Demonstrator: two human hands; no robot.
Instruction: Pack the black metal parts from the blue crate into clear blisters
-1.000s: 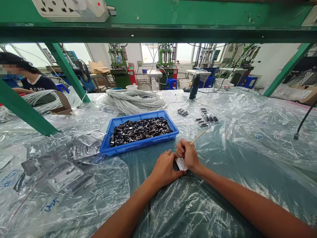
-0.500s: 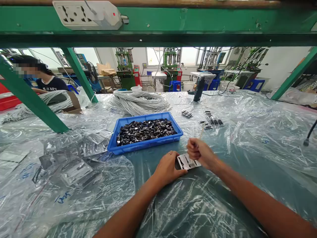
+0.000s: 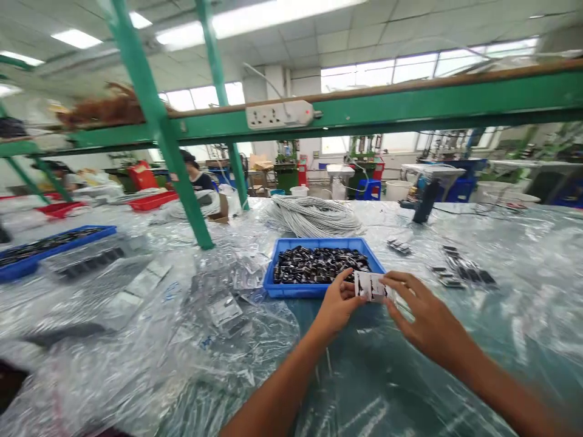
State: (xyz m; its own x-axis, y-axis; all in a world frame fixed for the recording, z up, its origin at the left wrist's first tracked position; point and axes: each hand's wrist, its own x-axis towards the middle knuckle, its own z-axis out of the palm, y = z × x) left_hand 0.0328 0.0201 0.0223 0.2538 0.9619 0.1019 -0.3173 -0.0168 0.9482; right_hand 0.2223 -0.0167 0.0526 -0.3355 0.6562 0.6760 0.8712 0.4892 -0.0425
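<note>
A small white card or flat packet with black marks (image 3: pixel 371 286) is lifted just in front of the blue tray (image 3: pixel 325 293); what the marks are I cannot make out. My left hand (image 3: pixel 339 303) pinches its left edge between thumb and fingers. At the right edge, my right hand (image 3: pixel 421 312) has its thumb and fingertips around the card, the hand slightly blurred. Behind the card, the blue tray holds a heap of small glossy black parts (image 3: pixel 314 264).
Grey cable coils (image 3: pixel 314 215) lie behind the tray. Dark flat pieces (image 3: pixel 469 267) and a black bottle-like object (image 3: pixel 426 200) stand to the right. Clear plastic bags (image 3: pixel 223 312) cover the left side. A green post (image 3: pixel 182 182) rises there; people sit beyond.
The view has swung left and up. The card has risen off the table in my left hand. My right hand has opened from a fist around a thin stick and reached the card; the stick no longer shows.
</note>
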